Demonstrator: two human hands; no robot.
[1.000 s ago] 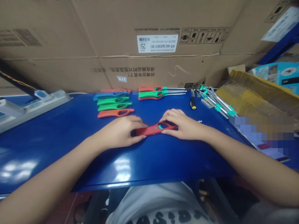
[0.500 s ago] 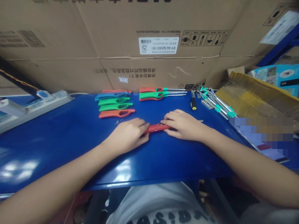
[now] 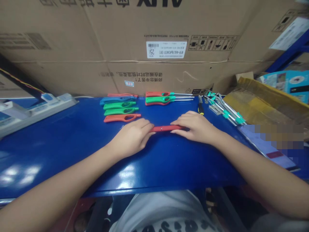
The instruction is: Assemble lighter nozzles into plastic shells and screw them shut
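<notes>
Blue metal table (image 3: 60, 154) against a big cardboard carton (image 3: 72, 38). I've got a red plastic lighter body (image 3: 166, 128) edge-on mid-table between my hands: left hand (image 3: 131, 138) at one end, right hand (image 3: 194, 128) at the other, each grip pressed closed on it. Looks done so far: a small group of plastic lighters with long steel shafts (image 3: 156, 100). Still apart: a row of shaftless blue, green and red lighter handles (image 3: 120, 111), plus loose steel shafts with teal collars (image 3: 224, 109) by a yellow-and-black screwdriver (image 3: 200, 109).
</notes>
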